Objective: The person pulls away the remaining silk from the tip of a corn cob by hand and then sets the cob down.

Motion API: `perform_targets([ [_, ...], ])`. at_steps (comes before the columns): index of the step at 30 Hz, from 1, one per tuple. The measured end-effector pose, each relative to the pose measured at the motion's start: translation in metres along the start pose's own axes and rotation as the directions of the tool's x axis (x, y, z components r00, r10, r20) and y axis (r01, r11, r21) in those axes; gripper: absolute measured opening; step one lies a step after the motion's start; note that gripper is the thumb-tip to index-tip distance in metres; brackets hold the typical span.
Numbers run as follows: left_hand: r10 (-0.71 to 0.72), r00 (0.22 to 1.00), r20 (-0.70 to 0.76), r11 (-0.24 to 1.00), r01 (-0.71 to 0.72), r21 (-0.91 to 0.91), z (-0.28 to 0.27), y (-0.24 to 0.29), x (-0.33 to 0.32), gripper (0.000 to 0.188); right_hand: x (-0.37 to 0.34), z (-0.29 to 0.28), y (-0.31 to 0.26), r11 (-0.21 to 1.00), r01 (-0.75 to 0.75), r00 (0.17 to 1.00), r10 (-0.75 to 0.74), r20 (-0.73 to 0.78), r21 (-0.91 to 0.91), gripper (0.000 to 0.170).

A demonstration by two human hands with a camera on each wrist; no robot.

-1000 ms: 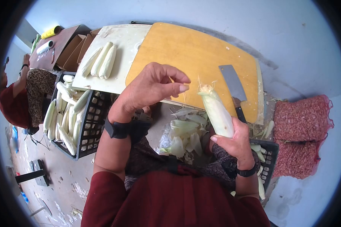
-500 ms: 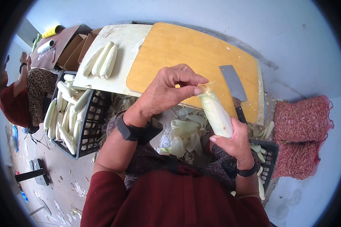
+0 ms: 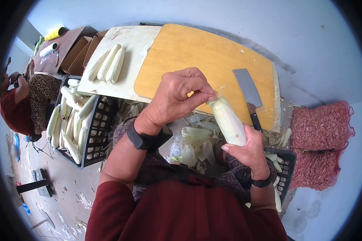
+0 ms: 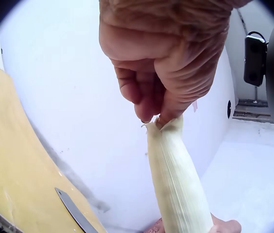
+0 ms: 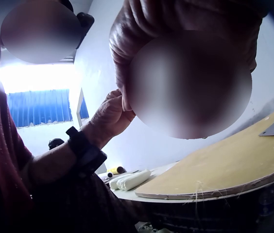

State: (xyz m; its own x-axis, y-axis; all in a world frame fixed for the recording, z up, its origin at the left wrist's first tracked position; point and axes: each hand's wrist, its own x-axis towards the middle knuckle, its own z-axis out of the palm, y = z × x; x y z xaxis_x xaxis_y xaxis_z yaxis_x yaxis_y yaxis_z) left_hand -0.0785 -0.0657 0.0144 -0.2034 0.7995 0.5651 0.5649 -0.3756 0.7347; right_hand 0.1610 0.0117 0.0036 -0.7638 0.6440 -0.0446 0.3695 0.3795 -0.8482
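An ear of corn in pale green husk is held up over the near edge of the yellow board. My right hand grips its lower end, thumb along the near side. At the upper end, my left hand pinches the husk tip between thumb and fingers. In the left wrist view, the husk parts slightly at the tip, and the thumb's end sits in that gap. A few strands of silk stick out there. A blurred patch hides the corn in the right wrist view.
A cleaver lies on the board's right side. Three ears of corn rest on the white board at left. Black crates of corn stand at both sides, loose husks below. Red mesh sacks lie at right; another person sits far left.
My left hand has moved right from apart to the corn's tip and now pinches it, covering the silk tuft. My right hand has hardly moved. The other person's arms shifted.
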Motion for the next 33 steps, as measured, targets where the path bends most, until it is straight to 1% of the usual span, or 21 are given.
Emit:
perform_targets([
  [2, 0.096, 0.995, -0.029, 0.994, -0.094, 0.056, 0.001, -0.001, 0.001, 0.012, 0.000, 0.001, 0.000, 1.000, 0.002, 1.000, -0.002, 0.001, 0.006, 0.053],
  [5, 0.122, 0.992, -0.016, 0.988, -0.120, 0.097, 0.000, -0.002, 0.002, 0.016, 0.000, 0.002, 0.001, 0.999, 0.007, 1.000, -0.008, 0.003, 0.043, 0.053],
  [7, 0.125, 0.992, -0.017, 0.988, -0.123, 0.093, 0.000, -0.004, 0.002, 0.016, 0.000, 0.003, 0.003, 0.997, 0.002, 1.000, -0.003, 0.015, 0.078, 0.053],
  [9, 0.128, 0.992, -0.019, 0.988, -0.126, 0.089, 0.000, -0.003, 0.002, 0.016, 0.000, 0.002, 0.000, 0.997, 0.002, 1.000, -0.003, 0.017, 0.071, 0.053],
  [11, 0.121, 0.993, -0.017, 0.984, -0.118, 0.133, 0.000, -0.001, 0.003, 0.016, -0.001, 0.002, -0.001, 0.998, 0.001, 1.000, -0.002, 0.018, 0.064, 0.053],
  [15, 0.117, 0.993, -0.024, 0.985, -0.113, 0.132, 0.002, -0.002, 0.003, 0.016, -0.001, 0.001, -0.001, 0.998, -0.004, 1.000, 0.003, 0.015, 0.061, 0.053],
  [20, 0.107, 0.991, -0.077, 0.986, -0.096, 0.140, 0.004, -0.003, 0.003, 0.014, -0.001, 0.001, -0.001, 0.998, -0.004, 1.000, 0.003, 0.016, 0.067, 0.053],
  [21, 0.107, 0.991, -0.077, 0.985, -0.096, 0.141, 0.002, -0.003, 0.004, 0.014, -0.001, 0.001, 0.001, 0.999, 0.009, 1.000, -0.010, 0.020, 0.045, 0.053],
  [23, 0.027, 0.984, -0.174, 0.990, -0.002, 0.138, -0.006, -0.003, 0.006, 0.014, -0.002, -0.001, 0.003, 1.000, 0.021, 0.999, -0.022, 0.023, 0.023, 0.053],
  [24, -0.012, 0.974, -0.227, 0.995, 0.033, 0.090, -0.013, -0.006, 0.007, 0.014, -0.004, -0.002, 0.002, 1.000, -0.007, 0.998, 0.006, 0.058, 0.018, 0.053],
  [25, 0.012, 0.950, -0.312, 0.999, 0.005, 0.054, -0.019, -0.013, 0.009, 0.013, -0.005, -0.003, 0.002, 0.999, -0.034, 0.995, 0.033, 0.093, 0.011, 0.053],
  [27, -0.122, 0.913, -0.389, 0.992, 0.104, -0.067, -0.029, -0.015, 0.008, 0.015, -0.004, -0.002, 0.001, 0.999, -0.029, 0.995, 0.027, 0.099, 0.020, 0.053],
  [28, -0.152, 0.895, -0.420, 0.988, 0.121, -0.099, -0.032, -0.015, 0.007, 0.016, -0.004, -0.002, 0.001, 0.999, -0.026, 0.995, 0.023, 0.102, 0.030, 0.052],
  [29, -0.153, 0.894, -0.421, 0.988, 0.122, -0.098, -0.035, -0.015, 0.005, 0.016, -0.004, -0.001, 0.003, 0.999, -0.026, 0.994, 0.023, 0.104, 0.029, 0.052],
  [31, -0.277, 0.861, -0.426, 0.950, 0.178, -0.257, -0.039, -0.013, 0.004, 0.017, -0.003, 0.000, 0.010, 0.990, -0.010, 1.000, 0.008, 0.016, 0.138, 0.050],
  [32, -0.269, 0.854, -0.445, 0.955, 0.177, -0.238, -0.040, -0.010, 0.004, 0.028, -0.003, -0.001, 0.009, 0.990, -0.009, 1.000, 0.007, 0.015, 0.138, 0.050],
  [33, -0.268, 0.854, -0.446, 0.955, 0.175, -0.238, -0.041, -0.007, 0.002, 0.028, -0.003, -0.003, 0.005, 0.987, -0.040, 0.999, 0.040, 0.007, 0.154, 0.049],
])
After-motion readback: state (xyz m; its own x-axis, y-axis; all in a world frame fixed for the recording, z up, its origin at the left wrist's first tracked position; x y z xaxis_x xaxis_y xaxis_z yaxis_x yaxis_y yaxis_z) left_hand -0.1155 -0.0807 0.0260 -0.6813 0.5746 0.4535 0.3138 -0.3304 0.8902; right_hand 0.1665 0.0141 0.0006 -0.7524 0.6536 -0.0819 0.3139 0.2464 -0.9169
